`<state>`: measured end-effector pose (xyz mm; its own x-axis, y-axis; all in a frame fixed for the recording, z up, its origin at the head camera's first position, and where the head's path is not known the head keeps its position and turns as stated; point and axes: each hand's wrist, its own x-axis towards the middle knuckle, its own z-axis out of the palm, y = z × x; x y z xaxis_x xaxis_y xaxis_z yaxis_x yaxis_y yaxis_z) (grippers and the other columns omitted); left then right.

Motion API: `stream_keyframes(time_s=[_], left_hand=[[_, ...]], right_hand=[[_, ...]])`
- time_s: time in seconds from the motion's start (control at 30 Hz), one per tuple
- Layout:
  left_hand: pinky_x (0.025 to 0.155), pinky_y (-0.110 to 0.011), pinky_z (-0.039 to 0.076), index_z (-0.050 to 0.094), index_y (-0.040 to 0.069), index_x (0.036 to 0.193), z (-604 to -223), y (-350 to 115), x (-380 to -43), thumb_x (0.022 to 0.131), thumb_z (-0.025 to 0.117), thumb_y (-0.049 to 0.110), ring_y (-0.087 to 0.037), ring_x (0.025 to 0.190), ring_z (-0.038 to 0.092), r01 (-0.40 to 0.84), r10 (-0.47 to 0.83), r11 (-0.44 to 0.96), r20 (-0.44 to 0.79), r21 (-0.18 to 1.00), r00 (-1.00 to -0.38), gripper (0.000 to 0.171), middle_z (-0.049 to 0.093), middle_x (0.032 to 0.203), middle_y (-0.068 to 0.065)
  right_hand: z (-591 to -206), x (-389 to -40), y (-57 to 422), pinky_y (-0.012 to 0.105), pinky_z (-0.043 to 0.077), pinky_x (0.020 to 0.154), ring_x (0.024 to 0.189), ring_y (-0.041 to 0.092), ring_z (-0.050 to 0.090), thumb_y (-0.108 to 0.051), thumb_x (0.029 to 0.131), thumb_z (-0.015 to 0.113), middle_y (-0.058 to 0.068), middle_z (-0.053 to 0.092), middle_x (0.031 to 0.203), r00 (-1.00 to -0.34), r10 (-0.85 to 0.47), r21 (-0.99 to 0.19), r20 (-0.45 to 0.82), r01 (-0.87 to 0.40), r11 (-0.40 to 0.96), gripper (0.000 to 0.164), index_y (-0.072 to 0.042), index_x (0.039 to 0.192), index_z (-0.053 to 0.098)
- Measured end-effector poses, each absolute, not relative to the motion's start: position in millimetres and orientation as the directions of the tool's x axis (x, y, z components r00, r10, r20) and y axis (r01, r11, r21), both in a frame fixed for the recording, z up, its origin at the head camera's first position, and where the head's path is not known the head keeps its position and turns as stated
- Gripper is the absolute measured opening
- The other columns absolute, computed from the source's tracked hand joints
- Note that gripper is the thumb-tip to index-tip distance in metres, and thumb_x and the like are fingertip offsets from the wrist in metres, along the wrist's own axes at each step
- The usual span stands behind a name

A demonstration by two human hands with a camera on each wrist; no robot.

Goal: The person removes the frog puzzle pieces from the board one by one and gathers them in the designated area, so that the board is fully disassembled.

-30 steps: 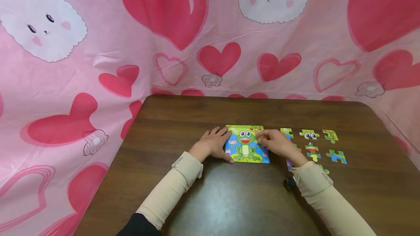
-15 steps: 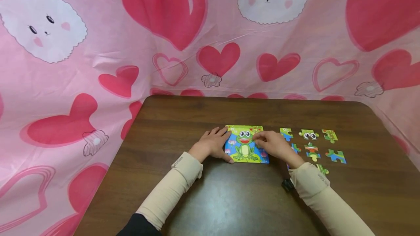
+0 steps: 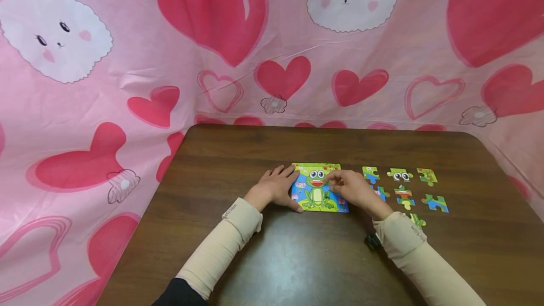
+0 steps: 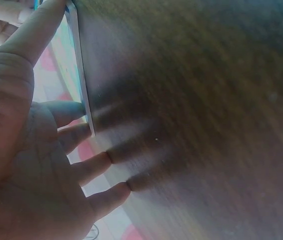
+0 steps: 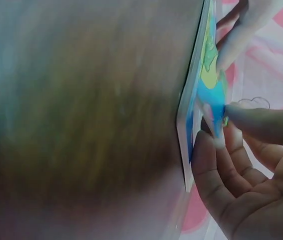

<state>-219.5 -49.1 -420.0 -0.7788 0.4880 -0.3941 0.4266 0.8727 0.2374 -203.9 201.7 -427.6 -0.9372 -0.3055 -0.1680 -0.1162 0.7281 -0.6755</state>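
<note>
A square frog puzzle board lies on the brown table, with the frog picture upright. My left hand rests at its left edge, fingers spread; in the left wrist view the fingertips reach the tabletop and the board's side. Over the board's right half, my right hand pinches a blue and green jigsaw piece between thumb and fingers. In the right wrist view the piece is tilted, close over the board, whose thick edge shows. From the head view the hand mostly hides this piece.
Several loose jigsaw pieces lie right of the board, among them one with eyes, one with a mouth and a blue and green one. A small black object is by the right wrist. A pink heart-patterned cloth hangs behind the table.
My right hand has shifted a little left across the board, from its right edge toward the frog, uncovering loose pieces beside it. My left hand stays in place.
</note>
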Motion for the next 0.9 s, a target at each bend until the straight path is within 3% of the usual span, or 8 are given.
stream_keyframes(time_s=[0.17,0.23,0.43,0.6,0.73,0.9], left_hand=[[0.126,-0.054,0.019,0.020,0.026,0.164,-419.1,-49.3,-219.1,0.078,0.074,0.071,-0.030,0.159,0.013,0.426,0.487,0.873,-0.394,0.237,-0.780,0.111,0.010,0.173,0.003],[0.126,-0.054,0.019,0.020,0.026,0.164,-418.7,-49.4,-218.8,0.078,0.074,0.071,-0.030,0.159,0.013,0.424,0.486,0.874,-0.395,0.238,-0.780,0.111,0.010,0.173,0.003],[0.126,-0.053,0.018,0.020,0.026,0.164,-419.0,-49.6,-218.5,0.078,0.074,0.071,-0.029,0.159,0.013,0.424,0.484,0.875,-0.396,0.234,-0.780,0.111,0.010,0.173,0.004],[0.126,-0.053,0.018,0.019,0.027,0.164,-420.0,-49.8,-219.3,0.078,0.074,0.071,-0.029,0.159,0.013,0.425,0.484,0.875,-0.395,0.231,-0.781,0.111,0.009,0.173,0.004],[0.126,-0.053,0.018,0.018,0.027,0.164,-420.0,-50.1,-219.4,0.078,0.073,0.071,-0.029,0.159,0.012,0.424,0.484,0.875,-0.397,0.233,-0.780,0.111,0.008,0.173,0.004],[0.126,-0.053,0.019,0.018,0.028,0.164,-420.1,-50.0,-219.1,0.078,0.073,0.071,-0.029,0.159,0.012,0.428,0.484,0.875,-0.397,0.228,-0.779,0.111,0.008,0.173,0.004]], right_hand=[[-428.0,-201.2,201.0,0.032,0.051,0.059,0.064,0.018,0.060,0.005,0.093,0.057,0.012,0.071,0.110,-0.916,-0.346,-0.729,-0.201,-0.096,0.678,0.037,-0.014,0.120,0.073],[-428.4,-200.6,201.9,0.032,0.051,0.061,0.069,0.018,0.059,0.007,0.090,0.056,0.011,0.071,0.112,-0.909,-0.364,-0.733,-0.203,-0.105,0.672,0.042,-0.016,0.121,0.073],[-428.0,-198.8,205.7,0.032,0.048,0.065,0.074,0.020,0.055,0.006,0.088,0.062,0.007,0.070,0.097,-0.882,-0.409,-0.741,-0.233,-0.111,0.662,0.042,-0.015,0.123,0.072],[-427.4,-198.3,208.1,0.032,0.046,0.063,0.068,0.020,0.050,0.003,0.089,0.064,0.005,0.063,0.079,-0.870,-0.437,-0.766,-0.230,-0.115,0.632,0.039,-0.013,0.124,0.072],[-423.0,-198.8,211.5,0.035,0.051,0.062,0.063,0.024,0.052,0.000,0.094,0.061,0.005,0.053,0.068,-0.858,-0.450,-0.863,-0.248,-0.015,0.505,0.039,-0.006,0.132,0.065],[-410.7,-199.6,215.9,0.037,0.055,0.069,0.068,0.019,0.052,-0.008,0.100,0.061,-0.005,0.040,0.065,-0.835,-0.451,-0.928,-0.315,0.170,0.333,0.049,0.003,0.145,0.048]])
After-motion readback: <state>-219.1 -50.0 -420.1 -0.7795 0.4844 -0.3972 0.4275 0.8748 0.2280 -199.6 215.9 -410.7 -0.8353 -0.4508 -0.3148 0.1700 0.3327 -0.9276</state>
